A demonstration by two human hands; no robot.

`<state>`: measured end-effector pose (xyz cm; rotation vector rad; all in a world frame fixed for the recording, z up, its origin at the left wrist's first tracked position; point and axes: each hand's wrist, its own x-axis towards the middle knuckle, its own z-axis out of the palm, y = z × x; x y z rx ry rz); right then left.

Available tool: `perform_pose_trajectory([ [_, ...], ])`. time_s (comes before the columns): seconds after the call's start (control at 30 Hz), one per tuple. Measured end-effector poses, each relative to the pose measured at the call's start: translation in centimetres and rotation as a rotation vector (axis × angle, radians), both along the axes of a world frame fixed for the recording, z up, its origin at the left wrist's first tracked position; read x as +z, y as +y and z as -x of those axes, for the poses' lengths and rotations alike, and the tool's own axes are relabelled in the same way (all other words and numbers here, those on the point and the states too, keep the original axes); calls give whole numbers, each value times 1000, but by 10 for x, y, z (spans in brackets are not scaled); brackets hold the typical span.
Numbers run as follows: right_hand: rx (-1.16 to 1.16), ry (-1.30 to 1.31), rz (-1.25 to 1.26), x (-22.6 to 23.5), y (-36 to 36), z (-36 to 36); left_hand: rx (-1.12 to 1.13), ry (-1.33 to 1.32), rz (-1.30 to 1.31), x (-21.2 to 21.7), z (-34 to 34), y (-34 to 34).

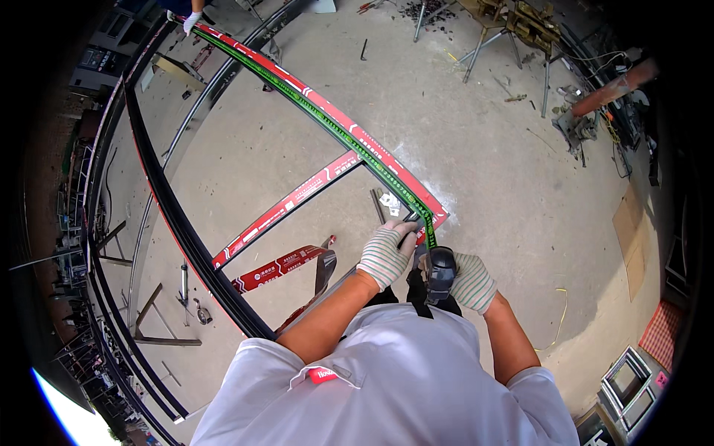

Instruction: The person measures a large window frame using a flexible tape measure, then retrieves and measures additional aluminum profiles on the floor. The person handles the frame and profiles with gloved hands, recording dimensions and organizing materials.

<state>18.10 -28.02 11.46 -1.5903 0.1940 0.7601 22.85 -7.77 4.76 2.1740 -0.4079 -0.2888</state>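
Measuring seems the step in hand: the green tape point(326, 119) runs along the red-filmed frame point(387, 157) toward a co-worker's hand point(192, 22). The right hand point(473, 282) wraps the black tape case point(441, 272) below the near corner, where the left hand point(384, 256) curls, its grip unclear; a reading likely calls for the tape flat and taut.
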Motion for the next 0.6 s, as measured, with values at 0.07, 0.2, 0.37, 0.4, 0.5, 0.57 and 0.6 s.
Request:
perform_pose_trajectory([
  [0.07, 39, -13, -8, -4, -3, -1, 75, 74, -23, 3, 8, -4],
  [0.2, 108, -80, -45, -2, 0, 1, 361, 703, 251, 28, 26, -12],
  [0.37, 244, -141, 33, 10, -7, -4, 547, 1046, 552, 31, 35, -27],
  [0.4, 256, -156, 50, 8, -9, -4, 582, 1067, 579, 18, 38, -28],
  [0.5, 321, -196, 105, -13, -16, 0, 556, 1144, 884, -13, 46, -30],
  [0.57, 363, -210, 139, -23, -21, 2, 611, 1170, 1007, 0, 43, -41],
  [0.6, 370, -243, 162, -19, -22, 5, 565, 1192, 1041, 13, 44, -46],
])
